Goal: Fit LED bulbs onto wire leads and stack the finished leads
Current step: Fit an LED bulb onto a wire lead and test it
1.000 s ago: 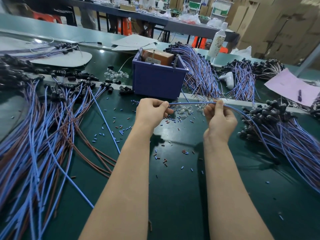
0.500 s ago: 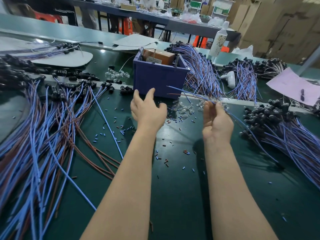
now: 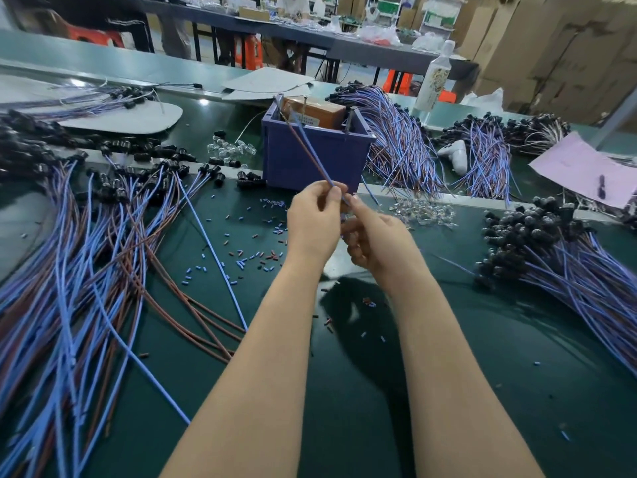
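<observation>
Left hand (image 3: 315,220) pinches the wire lead (image 3: 311,150) between thumb and forefinger. Right hand (image 3: 377,239), fingers curled, grips it just beside, near the box (image 3: 344,160).

The near end of the wire lead (image 3: 312,151) is hidden between the left hand (image 3: 312,225) and right hand (image 3: 379,243).

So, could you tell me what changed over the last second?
The left hand let go of the wire pair, opened, then came back and pinched it again. The right hand kept its grip, swinging the free end up toward the blue box. The wire piles stayed put.
</observation>
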The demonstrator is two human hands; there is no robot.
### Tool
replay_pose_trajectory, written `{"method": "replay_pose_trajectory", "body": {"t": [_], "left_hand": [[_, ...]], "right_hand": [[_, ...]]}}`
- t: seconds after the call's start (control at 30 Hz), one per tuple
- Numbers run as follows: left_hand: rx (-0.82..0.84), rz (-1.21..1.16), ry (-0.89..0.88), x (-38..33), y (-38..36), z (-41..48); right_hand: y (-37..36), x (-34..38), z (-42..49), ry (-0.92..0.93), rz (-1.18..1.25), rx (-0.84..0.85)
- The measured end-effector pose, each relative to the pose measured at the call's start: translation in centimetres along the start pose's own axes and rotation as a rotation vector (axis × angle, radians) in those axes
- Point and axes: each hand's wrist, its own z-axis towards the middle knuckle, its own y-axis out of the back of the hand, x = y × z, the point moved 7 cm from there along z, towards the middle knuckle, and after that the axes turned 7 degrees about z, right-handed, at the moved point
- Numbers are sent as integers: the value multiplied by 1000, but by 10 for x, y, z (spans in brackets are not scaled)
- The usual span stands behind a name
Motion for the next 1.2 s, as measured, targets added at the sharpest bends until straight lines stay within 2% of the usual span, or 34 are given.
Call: {"method": "replay_pose_trajectory", "body": {"t": [0.1, 0.17, 0.27, 0.37, 0.47, 0.53, 0.6, 0.67, 0.8, 0.9, 1.03, 1.2], "left_hand": [[-118, -55, 55, 9, 13, 3], [-147, -75, 75, 11, 16, 4], [-139, -161, 101, 11, 13, 3], [-140, -228, 117, 12, 13, 2], [-18, -246, 137, 11, 3, 0], [117, -159, 149, 11, -9, -3], [158, -100, 152, 14, -13, -4], [115, -94, 154, 15, -9, -3], [-26, -24, 109, 14, 3, 1], [-79, -83, 115, 14, 7, 0], [-124, -17, 91, 17, 10, 2], [-94, 39, 73, 18, 11, 3]], "right_hand": [[1, 35, -13, 496, -360, -150], [-4, 42, -21, 666, -585, -197], [-11, 28, -15, 587, -708, -85], [-13, 22, -12, 565, -714, -74], [-9, 17, -5, 483, -531, -60], [-5, 13, -1, 423, -425, -60], [-4, 7, 2, 364, -349, -62], [-3, 3, 3, 338, -269, -76], [7, 6, 3, 370, -139, -223], [16, 7, 3, 364, -24, -267], [11, 5, 3, 346, -150, -228], [-1, 0, 1, 327, -370, -126]]}}
